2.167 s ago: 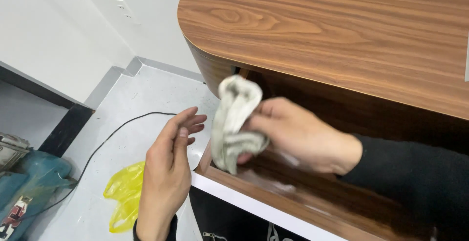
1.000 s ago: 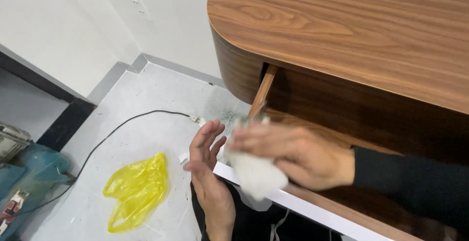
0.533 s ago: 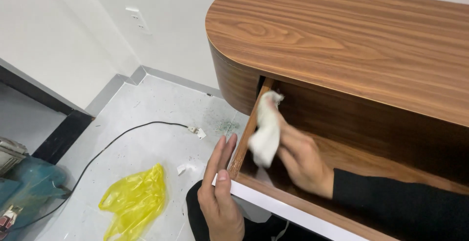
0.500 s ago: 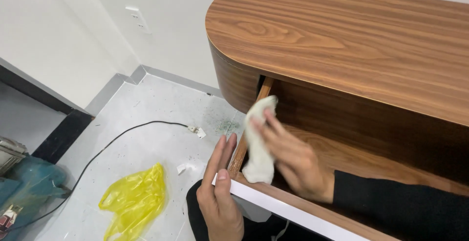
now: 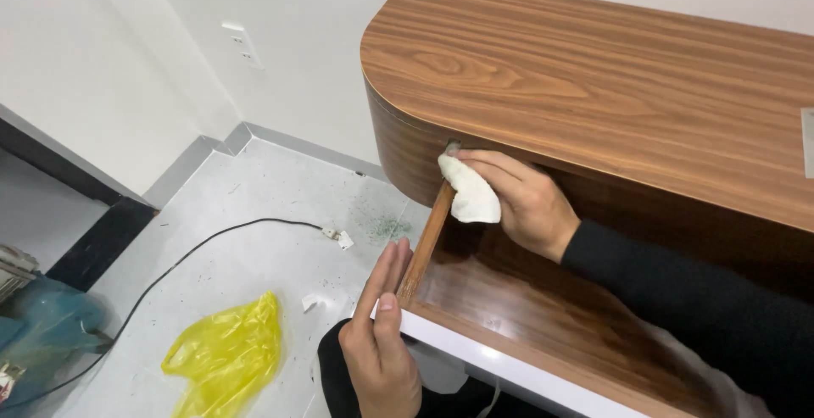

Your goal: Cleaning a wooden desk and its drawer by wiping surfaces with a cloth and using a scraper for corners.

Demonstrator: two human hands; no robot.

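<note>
- Cabinet (image 5: 593,87): wood-grain veneer, glossy brown, with a rounded left corner on its top; the open compartment below has a dark reflective floor and a white front edge (image 5: 500,363).
- White cloth (image 5: 469,191): soft, crumpled, bunched into a lumpy wad; it sits at the upper left corner of the compartment opening, pressed against the top of the slim wooden side post (image 5: 426,240). Its long axis runs diagonally, from upper left at the corner down to the lower right.
- Right hand (image 5: 517,197): fingers curled over the cloth, clamping it to the corner; black sleeve trails toward the lower right.
- Left hand (image 5: 381,333): flat, fingers straight and pressed together, fingertips resting against the lower part of the side post near the white front edge; it holds nothing.
- Floor (image 5: 254,257): pale grey, speckled with debris; a crumpled translucent yellow plastic bag (image 5: 225,354) and a black cable (image 5: 195,253) lie left of the cabinet.
</note>
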